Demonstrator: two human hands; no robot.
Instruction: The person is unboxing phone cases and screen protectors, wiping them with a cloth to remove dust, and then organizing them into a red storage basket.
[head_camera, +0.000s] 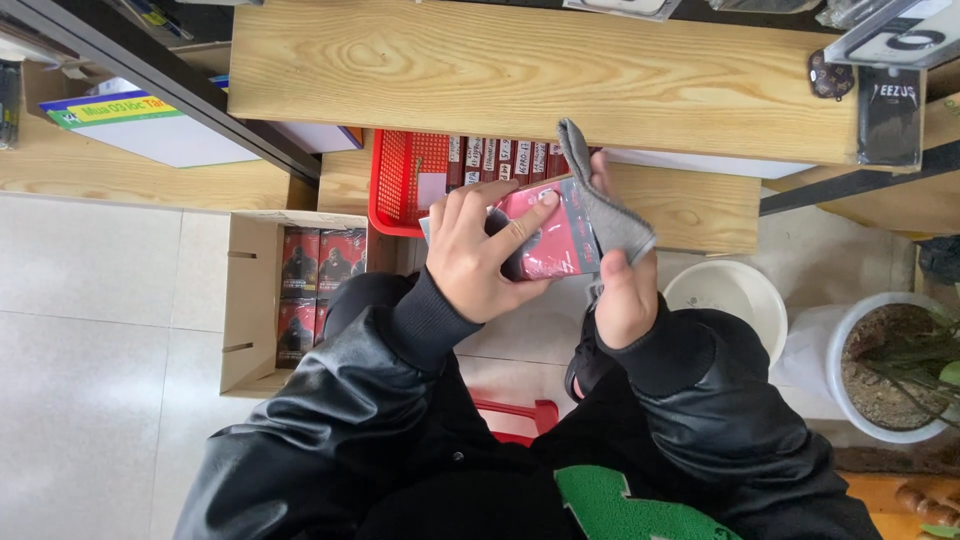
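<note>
Gripping a small red-and-black box (548, 238) at the centre of the frame, the left hand (478, 262) had its fingers wrapped over the box's top edge and its thumb laid across the front face. The right hand (622, 290) was closed on a grey cloth (605, 205), which was pressed against the right side of the box and stuck up above it in a point. Both hands met at the box, held in the air above the floor and just below a red plastic basket (405, 180). That basket sat on a low wooden shelf (690, 205) in the upper middle of the frame and held a row of similar red boxes standing on edge. Above it ran a broader wooden shelf (520, 70). At the left centre, an open cardboard carton (245, 300) stood on the tiled floor (90, 340) with more red-and-black boxes (318, 285) lying inside. To the right of the hands stood a white bucket (735, 295), and further right a white pot (880, 365) filled with soil and a green plant. Black jacket sleeves (330, 420) covered both arms in the lower part of the frame.
</note>
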